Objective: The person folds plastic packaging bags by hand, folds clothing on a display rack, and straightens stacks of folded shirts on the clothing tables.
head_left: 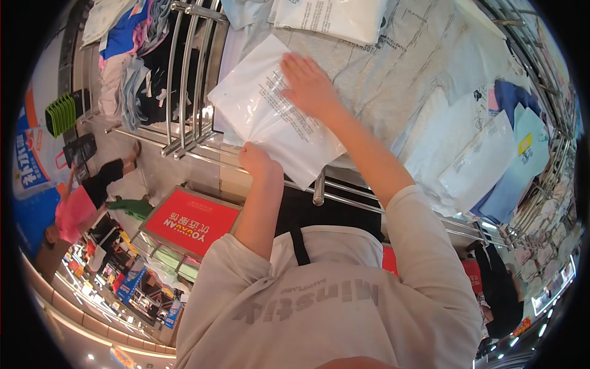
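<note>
Lying slanted by the near edge of the metal rack (319, 188), one white packet (246, 98) ran longways from 11 to 5 o'clock. The right hand (311, 89) lay flat on it, fingers open. The left hand (258, 160) seemed to pinch its lower-left edge; the fingertips were hard to see. One more white bag (332, 18) lay at 12 o'clock.

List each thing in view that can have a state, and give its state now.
Left hand, pinching the packet's edge
Right hand, open, pressed on the packet
White packet, creased near the left hand
Upper packet, lying flat
Grey fabric, spread out, partly covered
Left-side clothes, piled
</note>
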Tool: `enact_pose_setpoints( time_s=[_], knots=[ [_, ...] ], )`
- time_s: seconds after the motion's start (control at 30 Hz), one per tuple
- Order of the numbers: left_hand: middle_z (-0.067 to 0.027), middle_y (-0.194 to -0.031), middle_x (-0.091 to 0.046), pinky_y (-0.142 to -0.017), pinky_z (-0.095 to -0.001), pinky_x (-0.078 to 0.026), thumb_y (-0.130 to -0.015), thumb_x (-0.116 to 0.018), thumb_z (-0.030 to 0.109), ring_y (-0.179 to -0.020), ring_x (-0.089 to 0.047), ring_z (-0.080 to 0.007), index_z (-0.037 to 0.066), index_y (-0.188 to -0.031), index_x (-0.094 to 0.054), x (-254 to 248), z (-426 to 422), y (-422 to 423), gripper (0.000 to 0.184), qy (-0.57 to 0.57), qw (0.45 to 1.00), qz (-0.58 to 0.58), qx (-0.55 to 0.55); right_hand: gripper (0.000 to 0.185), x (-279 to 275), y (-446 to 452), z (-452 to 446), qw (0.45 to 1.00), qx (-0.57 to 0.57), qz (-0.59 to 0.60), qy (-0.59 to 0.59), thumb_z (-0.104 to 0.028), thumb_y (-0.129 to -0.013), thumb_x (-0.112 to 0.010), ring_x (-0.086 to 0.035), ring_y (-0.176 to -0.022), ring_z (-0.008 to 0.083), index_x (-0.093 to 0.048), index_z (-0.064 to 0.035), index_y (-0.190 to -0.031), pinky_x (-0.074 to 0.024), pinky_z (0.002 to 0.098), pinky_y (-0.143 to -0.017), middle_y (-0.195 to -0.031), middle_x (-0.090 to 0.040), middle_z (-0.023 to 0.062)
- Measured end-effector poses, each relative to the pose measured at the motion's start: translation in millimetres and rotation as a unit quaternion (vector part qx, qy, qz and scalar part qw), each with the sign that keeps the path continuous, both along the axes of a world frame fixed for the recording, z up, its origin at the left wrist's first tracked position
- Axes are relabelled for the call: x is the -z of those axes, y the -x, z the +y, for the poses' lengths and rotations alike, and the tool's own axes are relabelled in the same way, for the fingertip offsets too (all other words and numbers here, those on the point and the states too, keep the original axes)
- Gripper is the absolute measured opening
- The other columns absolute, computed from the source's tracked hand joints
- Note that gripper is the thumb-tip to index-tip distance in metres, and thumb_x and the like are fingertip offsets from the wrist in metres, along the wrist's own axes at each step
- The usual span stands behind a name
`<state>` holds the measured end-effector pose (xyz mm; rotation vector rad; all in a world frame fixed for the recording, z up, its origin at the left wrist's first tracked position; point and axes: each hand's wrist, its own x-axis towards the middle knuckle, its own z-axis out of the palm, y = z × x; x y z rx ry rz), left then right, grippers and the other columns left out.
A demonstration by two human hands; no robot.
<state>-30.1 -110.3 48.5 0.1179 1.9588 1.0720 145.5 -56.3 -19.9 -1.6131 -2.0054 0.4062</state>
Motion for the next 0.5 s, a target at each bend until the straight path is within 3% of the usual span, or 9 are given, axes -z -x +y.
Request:
enact_pose_setpoints(
  time_s=[0.07, 0.17, 0.27, 0.37, 0.5],
  knots=[
    [-0.0159, -0.100, -0.064, -0.075, -0.0366, -0.055, -0.094, -0.041, 0.009, -0.087, -0.065, -0.0243, -0.009, -0.099, -0.058, 4, -1, 5, 0.025, -0.004, 1.000, 0.007, 0.008, 0.063, -2, -13, -1, 0.999, 0.028, -0.026, -0.015, -0.033, -0.092, -0.064, -0.039, -0.144, 0.0300, -0.048, 0.0026, -0.141, -0.0288, 0.0434, -0.120, -0.153, -0.044, 0.0175],
    [-0.0150, -0.096, -0.064, -0.072, -0.0357, -0.054, -0.094, -0.041, 0.008, -0.085, -0.064, -0.0231, -0.008, -0.097, -0.058, 1, -1, 2, 0.023, -0.009, 0.999, 0.006, 0.030, 0.055, -10, -21, -13, 0.993, 0.115, 0.038, 0.007, -0.028, -0.091, -0.066, -0.050, -0.133, 0.0312, -0.054, 0.0004, -0.137, -0.0400, 0.0428, -0.110, -0.143, -0.053, 0.0185],
    [-0.0146, -0.095, -0.064, -0.071, -0.0356, -0.053, -0.093, -0.042, 0.007, -0.084, -0.064, -0.0226, -0.007, -0.095, -0.057, -7, -1, -1, 0.021, -0.010, 1.000, -0.001, 0.029, 0.050, -27, -24, -31, 0.945, 0.251, 0.151, 0.144, -0.026, -0.089, -0.069, -0.064, -0.111, 0.0312, -0.057, -0.0012, -0.131, -0.0501, 0.0420, -0.092, -0.119, -0.067, 0.0172],
    [-0.0150, -0.099, -0.063, -0.074, -0.0361, -0.055, -0.094, -0.043, 0.007, -0.086, -0.064, -0.0235, -0.007, -0.099, -0.054, -3, -4, 2, 0.018, -0.019, 0.999, -0.029, 0.038, 0.047, -51, -31, -27, 0.902, 0.241, 0.166, 0.317, -0.030, -0.089, -0.071, -0.068, -0.089, 0.0319, -0.060, -0.0036, -0.127, -0.0524, 0.0414, -0.078, -0.097, -0.071, 0.0135],
    [-0.0155, -0.104, -0.061, -0.082, -0.0367, -0.055, -0.096, -0.046, 0.009, -0.093, -0.064, -0.0245, -0.005, -0.107, -0.051, -12, -10, 0, 0.019, -0.049, 0.996, -0.050, 0.048, 0.035, -26, -31, -15, 0.885, 0.239, 0.261, 0.303, -0.033, -0.090, -0.071, -0.064, -0.072, 0.0229, -0.068, -0.0031, -0.109, -0.0496, 0.0364, -0.069, -0.081, -0.069, 0.0081]
  ],
)
